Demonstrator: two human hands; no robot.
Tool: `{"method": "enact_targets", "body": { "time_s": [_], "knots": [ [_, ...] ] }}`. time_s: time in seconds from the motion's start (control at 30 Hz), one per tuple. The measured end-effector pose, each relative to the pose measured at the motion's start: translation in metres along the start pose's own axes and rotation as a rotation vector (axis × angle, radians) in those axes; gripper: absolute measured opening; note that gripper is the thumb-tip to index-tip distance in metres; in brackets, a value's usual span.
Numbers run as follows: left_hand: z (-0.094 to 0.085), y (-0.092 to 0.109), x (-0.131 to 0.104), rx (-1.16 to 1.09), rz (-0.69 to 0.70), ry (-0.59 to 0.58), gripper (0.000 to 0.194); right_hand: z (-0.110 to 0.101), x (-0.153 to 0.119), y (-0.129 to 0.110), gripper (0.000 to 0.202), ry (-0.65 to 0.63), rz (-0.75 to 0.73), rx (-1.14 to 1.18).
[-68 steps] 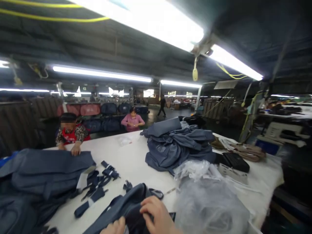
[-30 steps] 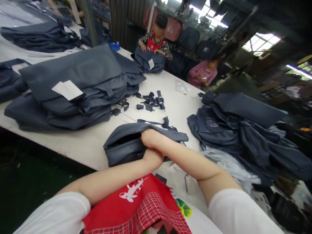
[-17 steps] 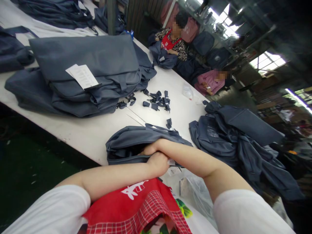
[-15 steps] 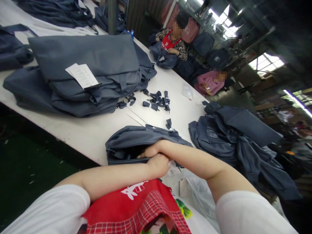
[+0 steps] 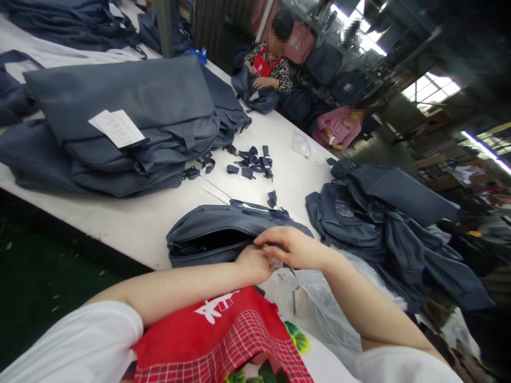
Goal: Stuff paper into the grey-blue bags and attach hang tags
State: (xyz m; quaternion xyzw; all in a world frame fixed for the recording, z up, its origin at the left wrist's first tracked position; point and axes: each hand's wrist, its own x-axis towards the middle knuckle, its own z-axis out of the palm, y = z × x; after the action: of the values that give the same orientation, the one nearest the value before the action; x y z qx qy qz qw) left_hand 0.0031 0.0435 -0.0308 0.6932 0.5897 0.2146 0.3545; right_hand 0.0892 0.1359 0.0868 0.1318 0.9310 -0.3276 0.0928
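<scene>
A dark blue-grey bag (image 5: pixel 207 255) lies at the near table edge, its zipped opening gaping on the left side. My left hand (image 5: pixel 257 264) is closed at the bag's front edge, with its fingertips largely hidden. Right beside it, my right hand (image 5: pixel 295 247) curls over the opening's right end, its bent fingers meeting my left hand. Whatever its fingertips pinch there is too small to make out. Just below both hands hangs a white label (image 5: pixel 282 275).
Stacked blue bags (image 5: pixel 131 101) with white tags stand at left. Short rolled straps (image 5: pixel 251 159) lie mid-table. More bags (image 5: pixel 359 213) are heaped at right, near clear plastic (image 5: pixel 327 303). Two people sit across the table, one holding a bag (image 5: pixel 255 90).
My right hand has drawn back out of the bag's opening to its right end, beside my left hand. The view has shifted slightly.
</scene>
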Motion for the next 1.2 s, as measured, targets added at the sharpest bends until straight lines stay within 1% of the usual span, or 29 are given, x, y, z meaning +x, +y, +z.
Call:
{"method": "enact_targets", "body": {
  "time_s": [0.07,0.1,0.17,0.23,0.3,0.37,0.43,0.5,0.57,0.63,0.67,0.73,0.8,0.87,0.9,0.93,1.0,1.03,1.07,1.1,1.13,1.2],
  "knots": [
    [-0.006,0.001,-0.001,0.009,0.035,0.019,0.026,-0.001,-0.026,0.009,0.037,0.166,0.08,-0.064],
    [-0.009,0.001,0.0,0.013,0.043,0.032,0.026,0.003,-0.038,0.016,0.043,0.222,0.116,-0.099],
    [-0.016,0.002,0.003,0.009,0.048,0.051,0.026,0.016,-0.057,0.03,0.062,0.267,0.18,-0.144],
    [-0.023,0.003,0.006,-0.007,0.064,0.049,0.028,0.037,-0.066,0.045,0.071,0.334,0.232,-0.173],
    [-0.031,0.004,0.008,0.005,0.065,0.048,0.03,0.06,-0.067,0.058,0.067,0.461,0.265,-0.224],
    [-0.039,0.006,0.009,0.064,0.043,0.041,0.03,0.079,-0.061,0.069,0.058,0.579,0.258,-0.286],
    [-0.046,0.008,0.008,0.153,0.006,0.029,0.027,0.091,-0.053,0.077,0.053,0.634,0.232,-0.334],
    [-0.051,0.011,0.006,0.247,-0.025,0.029,0.026,0.096,-0.048,0.083,0.05,0.662,0.214,-0.369],
    [-0.057,0.013,0.002,0.341,-0.063,0.053,0.025,0.096,-0.046,0.088,0.048,0.697,0.215,-0.398],
    [-0.066,0.011,-0.003,0.429,-0.121,0.091,0.024,0.094,-0.045,0.095,0.044,0.732,0.224,-0.418],
    [-0.073,0.007,-0.007,0.468,-0.159,0.116,0.024,0.092,-0.046,0.098,0.042,0.747,0.228,-0.422],
    [-0.092,-0.011,-0.019,0.519,-0.244,0.166,0.024,0.089,-0.046,0.105,0.039,0.776,0.228,-0.419],
    [-0.114,-0.043,-0.038,0.542,-0.356,0.211,0.025,0.086,-0.046,0.111,0.038,0.796,0.224,-0.406],
    [-0.133,-0.087,-0.061,0.553,-0.525,0.239,0.029,0.084,-0.045,0.115,0.038,0.814,0.223,-0.396],
    [-0.138,-0.113,-0.074,0.551,-0.624,0.233,0.031,0.084,-0.044,0.115,0.038,0.819,0.224,-0.394],
    [-0.139,-0.139,-0.085,0.526,-0.706,0.197,0.034,0.083,-0.042,0.114,0.037,0.82,0.226,-0.393],
    [-0.132,-0.186,-0.104,0.399,-0.822,0.084,0.038,0.083,-0.038,0.112,0.036,0.799,0.223,-0.389],
    [-0.123,-0.205,-0.11,0.33,-0.841,0.05,0.04,0.083,-0.035,0.11,0.036,0.781,0.221,-0.385],
    [-0.114,-0.221,-0.115,0.274,-0.846,0.043,0.043,0.082,-0.033,0.108,0.035,0.762,0.219,-0.379],
    [-0.105,-0.231,-0.118,0.229,-0.854,0.038,0.045,0.081,-0.031,0.106,0.035,0.747,0.221,-0.373],
    [-0.098,-0.238,-0.12,0.195,-0.863,0.037,0.046,0.08,-0.031,0.104,0.035,0.739,0.226,-0.366],
    [-0.09,-0.237,-0.121,0.186,-0.899,0.077,0.048,0.077,-0.033,0.1,0.035,0.752,0.255,-0.354]
  ]
}}
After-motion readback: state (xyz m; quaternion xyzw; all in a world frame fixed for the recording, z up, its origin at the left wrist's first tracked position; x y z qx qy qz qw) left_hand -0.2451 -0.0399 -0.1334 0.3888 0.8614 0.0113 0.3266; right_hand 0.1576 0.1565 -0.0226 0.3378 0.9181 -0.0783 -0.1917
